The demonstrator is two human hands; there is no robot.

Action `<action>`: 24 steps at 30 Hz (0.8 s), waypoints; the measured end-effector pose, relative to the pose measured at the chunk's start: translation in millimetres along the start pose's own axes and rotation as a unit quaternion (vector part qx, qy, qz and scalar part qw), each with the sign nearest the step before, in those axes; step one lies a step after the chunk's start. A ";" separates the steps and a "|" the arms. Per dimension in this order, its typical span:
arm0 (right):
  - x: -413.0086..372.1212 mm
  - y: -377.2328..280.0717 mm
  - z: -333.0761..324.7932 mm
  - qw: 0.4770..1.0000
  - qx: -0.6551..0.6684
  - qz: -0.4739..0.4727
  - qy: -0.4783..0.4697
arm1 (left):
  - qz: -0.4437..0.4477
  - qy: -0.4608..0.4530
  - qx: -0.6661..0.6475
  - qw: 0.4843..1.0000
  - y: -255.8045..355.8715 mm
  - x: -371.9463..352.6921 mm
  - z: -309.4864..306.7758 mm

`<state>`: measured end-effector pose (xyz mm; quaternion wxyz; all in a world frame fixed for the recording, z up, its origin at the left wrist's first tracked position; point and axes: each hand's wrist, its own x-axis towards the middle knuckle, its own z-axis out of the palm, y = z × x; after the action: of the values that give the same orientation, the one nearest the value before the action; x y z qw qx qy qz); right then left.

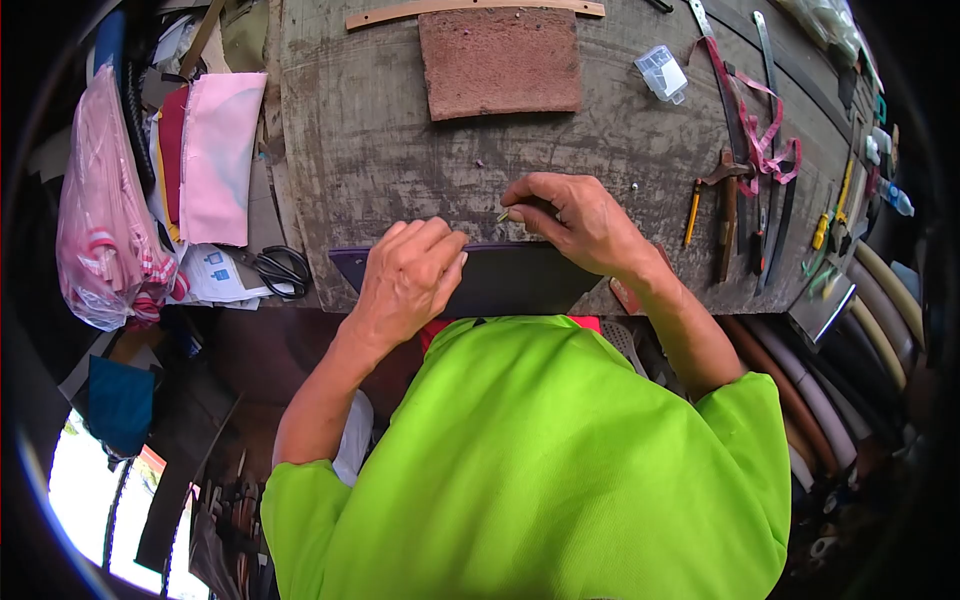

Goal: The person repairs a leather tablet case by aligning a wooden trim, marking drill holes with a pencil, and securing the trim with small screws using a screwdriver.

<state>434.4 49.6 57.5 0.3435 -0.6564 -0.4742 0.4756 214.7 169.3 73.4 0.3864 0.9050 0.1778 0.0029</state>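
A dark, flat panel (pixel 520 278) with a purplish upper edge lies against my body at the front of the table. My left hand (pixel 408 272) is closed over its upper edge, fingers curled and partly hidden from view. Just above the same edge, to the right, my right hand (pixel 580 222) pinches a small yellowish piece (pixel 504 215) between thumb and forefinger. That piece is too small to name. A tiny dark bit (pixel 479 163) lies on the wood beyond my hands.
A reddish-brown slab (pixel 500 65) and a wooden strip (pixel 475 10) lie at the back. To the right are a clear plastic box (pixel 662 75), hammer (pixel 728 215), yellow pencil (pixel 692 212) and pink tape (pixel 765 150). Black scissors (pixel 283 270) and pink fabric (pixel 220 155) lie left.
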 end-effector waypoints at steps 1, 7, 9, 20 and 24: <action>-1.7 -3.4 -0.5 0.999 0.017 0.007 -0.038 | -0.001 0.000 -0.001 1.000 9.9 -7.6 -4.6; -25.2 -9.8 7.5 0.906 0.280 0.194 -0.252 | 0.042 0.010 0.034 0.998 46.3 -61.7 -6.9; -32.8 -7.0 18.4 0.884 0.332 0.165 -0.286 | 0.059 -0.004 0.067 0.996 53.4 -80.7 -6.1; -52.3 -20.0 52.5 0.829 0.352 0.176 -0.397 | 0.065 0.032 0.113 0.991 80.5 -134.0 7.7; -55.6 -19.1 57.4 0.832 0.351 0.164 -0.397 | 0.059 0.049 0.117 0.990 82.1 -139.2 11.7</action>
<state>368.8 2.8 73.5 0.2496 -0.3141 -0.2559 0.8795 112.2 63.7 141.1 0.2681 0.9516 0.1420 0.0493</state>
